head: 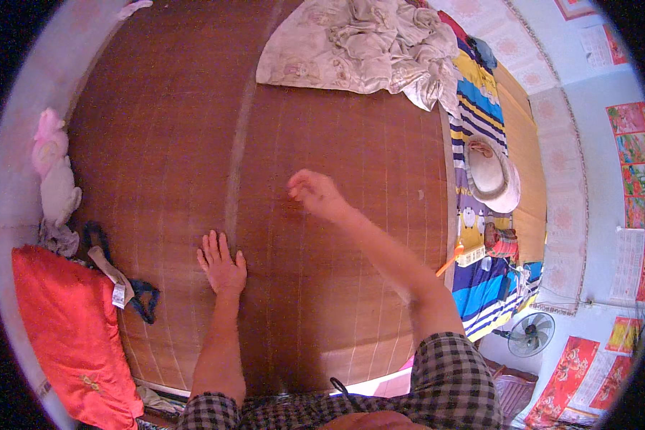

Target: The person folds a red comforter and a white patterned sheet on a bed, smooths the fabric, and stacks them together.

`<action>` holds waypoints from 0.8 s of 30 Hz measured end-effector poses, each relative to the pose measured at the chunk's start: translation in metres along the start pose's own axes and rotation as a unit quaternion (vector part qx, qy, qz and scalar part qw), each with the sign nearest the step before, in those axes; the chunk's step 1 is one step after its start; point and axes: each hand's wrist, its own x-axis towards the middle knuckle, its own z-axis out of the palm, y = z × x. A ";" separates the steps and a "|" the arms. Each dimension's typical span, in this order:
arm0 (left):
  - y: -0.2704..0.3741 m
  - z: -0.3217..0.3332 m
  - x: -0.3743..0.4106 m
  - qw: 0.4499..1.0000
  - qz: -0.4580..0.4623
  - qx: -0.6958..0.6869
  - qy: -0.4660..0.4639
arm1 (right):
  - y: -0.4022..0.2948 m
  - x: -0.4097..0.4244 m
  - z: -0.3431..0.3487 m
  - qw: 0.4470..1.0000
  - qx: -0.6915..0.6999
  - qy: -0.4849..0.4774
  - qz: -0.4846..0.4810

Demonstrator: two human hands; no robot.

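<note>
My left hand (223, 264) lies palm down with fingers apart on a brown woven mat (322, 134), close to a pale seam that runs along it. My right hand (314, 192) is over the mat, up and to the right of the left one, its fingers loosely curled and slightly blurred. Nothing shows in the right hand, and whether it touches the mat I cannot tell. A crumpled pale printed blanket (349, 54) covers the far part of the mat.
Along the left edge are a red cloth (75, 328), a pink and white plush toy (56, 172) and a dark strap (144, 301). Striped bedding (478, 102) on the right bears a pale round basket-like thing (489, 172) and a power strip (470, 256). A fan (531, 334) stands beyond.
</note>
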 end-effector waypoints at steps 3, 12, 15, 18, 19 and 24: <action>0.001 0.001 0.002 1.000 0.013 0.004 0.006 | 0.069 0.018 -0.031 0.990 -0.055 0.082 0.098; -0.010 0.005 0.006 0.999 0.014 -0.045 0.001 | 0.064 0.200 -0.081 0.765 -0.639 0.076 0.028; -0.011 0.012 0.006 0.998 0.025 -0.053 0.008 | 0.074 0.243 -0.095 0.737 -0.672 0.070 -0.007; -0.014 0.012 0.006 0.998 0.020 -0.053 0.017 | 0.077 0.266 -0.082 0.779 -0.621 0.017 0.085; -0.013 0.012 0.007 0.998 0.022 -0.055 0.018 | 0.084 0.268 -0.084 0.785 -0.612 0.045 0.087; -0.011 0.011 0.008 0.999 0.018 -0.044 0.012 | 0.107 0.242 -0.096 0.848 -0.516 0.123 0.011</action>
